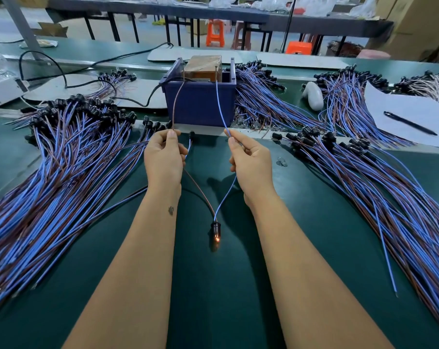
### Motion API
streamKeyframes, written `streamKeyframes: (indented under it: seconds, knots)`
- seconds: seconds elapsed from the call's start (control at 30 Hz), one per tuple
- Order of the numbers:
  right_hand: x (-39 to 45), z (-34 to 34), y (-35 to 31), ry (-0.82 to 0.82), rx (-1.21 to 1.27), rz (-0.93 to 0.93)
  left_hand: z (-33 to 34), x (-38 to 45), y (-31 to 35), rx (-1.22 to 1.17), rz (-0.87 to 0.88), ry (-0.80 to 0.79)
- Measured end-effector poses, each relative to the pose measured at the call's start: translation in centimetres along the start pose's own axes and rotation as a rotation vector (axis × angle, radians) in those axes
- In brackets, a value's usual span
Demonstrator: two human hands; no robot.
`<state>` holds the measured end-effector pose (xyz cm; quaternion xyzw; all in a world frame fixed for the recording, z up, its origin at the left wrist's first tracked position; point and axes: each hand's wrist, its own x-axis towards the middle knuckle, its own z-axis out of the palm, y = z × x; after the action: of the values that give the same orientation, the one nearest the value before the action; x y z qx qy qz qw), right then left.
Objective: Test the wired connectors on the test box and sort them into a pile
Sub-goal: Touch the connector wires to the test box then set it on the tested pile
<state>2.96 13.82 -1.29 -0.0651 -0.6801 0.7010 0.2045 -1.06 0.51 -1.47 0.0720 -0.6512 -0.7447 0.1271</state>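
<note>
My left hand (164, 157) pinches the brown wire (176, 102) of one wired connector, and my right hand (250, 158) pinches its blue wire (219, 107). Both wire ends reach up to the brown test box (203, 66) standing in a blue bin (199, 102). The connector's black socket (215, 231) lies on the green mat between my forearms, and its small bulb glows orange. A large pile of wired connectors (62, 152) fans out on the left. Another pile of connectors (379, 187) spreads on the right.
More connector bundles (261, 96) lie right of the bin. A white sheet with a black pen (409, 123) sits at far right, a white object (313, 95) beside it. Black cables (62, 71) run at back left. Orange stools (214, 32) stand beyond the bench.
</note>
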Motion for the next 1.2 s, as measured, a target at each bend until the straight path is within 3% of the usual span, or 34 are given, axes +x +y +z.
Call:
streamKeyframes:
  seconds: [0.1,0.33,0.7,0.87,1.03,1.1,1.2]
  knots:
    - [-0.1,-0.1,-0.1,-0.032,0.003,-0.026,0.1,-0.2,0.3,0.012,0.011,-0.038]
    - [-0.7,0.2,-0.4,-0.121,-0.045,-0.075,1.4,-1.9,1.0,0.032,0.093,-0.316]
    - [-0.8,0.1,-0.5,-0.150,-0.138,-0.092,1.2,-2.2,1.1,0.018,0.021,-0.398]
    - [-1.1,0.2,-0.4,-0.177,-0.170,-0.114,1.0,-2.7,1.3,0.045,0.012,-0.524]
    - [-0.7,-0.1,-0.5,-0.149,-0.082,-0.032,0.8,-1.9,1.4,-0.153,-0.106,-0.447]
    - [-0.5,-0.4,-0.1,-0.147,-0.162,-0.028,0.6,-1.5,1.5,-0.315,-0.162,-0.404]
    - [-0.7,-0.4,0.2,-0.280,-0.331,-0.108,0.3,-1.1,1.7,-0.451,-0.201,-0.340]
